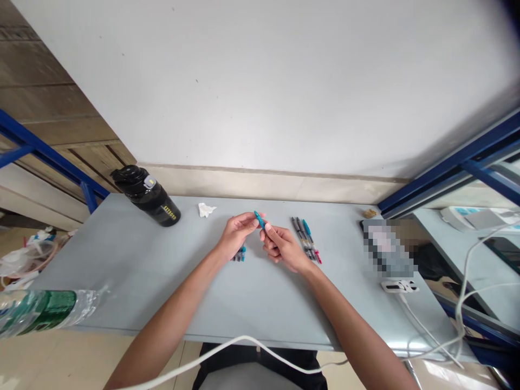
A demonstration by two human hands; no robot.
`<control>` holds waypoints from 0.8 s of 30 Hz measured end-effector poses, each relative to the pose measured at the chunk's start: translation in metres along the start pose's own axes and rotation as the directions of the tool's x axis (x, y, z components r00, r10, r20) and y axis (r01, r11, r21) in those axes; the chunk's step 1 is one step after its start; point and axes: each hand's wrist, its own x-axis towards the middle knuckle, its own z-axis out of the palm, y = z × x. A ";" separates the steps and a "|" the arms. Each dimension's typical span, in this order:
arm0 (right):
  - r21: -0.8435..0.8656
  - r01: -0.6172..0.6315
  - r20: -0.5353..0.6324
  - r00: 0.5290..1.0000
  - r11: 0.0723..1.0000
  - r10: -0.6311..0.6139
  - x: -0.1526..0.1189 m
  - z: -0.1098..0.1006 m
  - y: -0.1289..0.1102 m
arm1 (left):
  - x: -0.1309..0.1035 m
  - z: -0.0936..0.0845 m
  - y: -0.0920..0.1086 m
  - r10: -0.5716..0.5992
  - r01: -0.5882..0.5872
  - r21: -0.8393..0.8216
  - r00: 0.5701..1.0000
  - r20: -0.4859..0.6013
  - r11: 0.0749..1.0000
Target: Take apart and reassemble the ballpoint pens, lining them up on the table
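My right hand (282, 246) is closed, with the thumb pressed along a teal pen (260, 219) that tilts up and to the left. My left hand (239, 233) pinches at the pen's upper part, its thumb and fingertips meeting there. Both hands are just above the middle of the grey table. Partly hidden below my left hand lies a group of pens (239, 254) with black and teal ends. Right of my right hand, another row of pens (304, 235) lies side by side, in black and teal, one with a red end.
A black bottle (152, 200) stands at the table's back left, near a crumpled tissue (206, 209). A clear plastic bottle (49, 311) is at the left edge. At right lie a blurred phone-like object (385, 246) and a white plug (400, 286). A white cable (244, 338) crosses in front.
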 end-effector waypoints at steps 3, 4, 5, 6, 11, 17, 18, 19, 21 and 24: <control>0.063 -0.065 0.054 0.997 0.996 0.062 -0.003 -0.002 -0.005 | -0.002 0.001 0.002 -0.022 0.025 -0.060 0.998 0.051 0.998; 0.069 -0.080 0.068 0.995 0.994 0.075 -0.003 -0.002 -0.006 | -0.002 0.002 0.003 -0.029 0.034 -0.081 0.998 0.063 0.996; 0.065 -0.083 0.076 0.994 0.994 0.078 -0.004 -0.003 -0.007 | -0.003 0.002 0.003 -0.035 0.042 -0.099 0.997 0.068 0.994; 0.052 -0.074 0.074 0.995 0.996 0.070 -0.004 -0.003 -0.007 | -0.003 0.003 0.003 -0.037 0.044 -0.111 0.997 0.067 0.993; -0.124 0.046 -0.003 0.999 0.991 -0.047 -0.001 -0.003 -0.002 | -0.001 0.003 -0.002 0.004 -0.005 -0.030 1.000 -0.028 1.000; -0.555 0.181 -0.054 0.966 0.812 -0.252 0.001 -0.005 0.004 | 0.001 0.000 0.000 0.045 -0.017 0.134 0.977 -0.208 0.991; -0.585 0.194 -0.056 0.959 0.788 -0.277 0.001 -0.006 0.004 | 0.001 0.001 0.002 0.048 -0.024 0.121 0.979 -0.200 0.992; -0.602 0.200 -0.055 0.956 0.773 -0.290 0.001 -0.006 0.003 | 0.000 0.002 0.003 0.053 -0.036 0.100 0.983 -0.175 0.994; -0.615 0.196 -0.053 0.956 0.763 -0.289 0.001 -0.006 0.002 | -0.001 0.004 0.006 0.053 -0.047 0.062 0.993 -0.102 0.997; -0.610 0.186 -0.053 0.960 0.770 -0.274 0.000 -0.006 0.000 | -0.002 0.003 0.007 0.036 -0.023 0.139 0.995 -0.094 0.990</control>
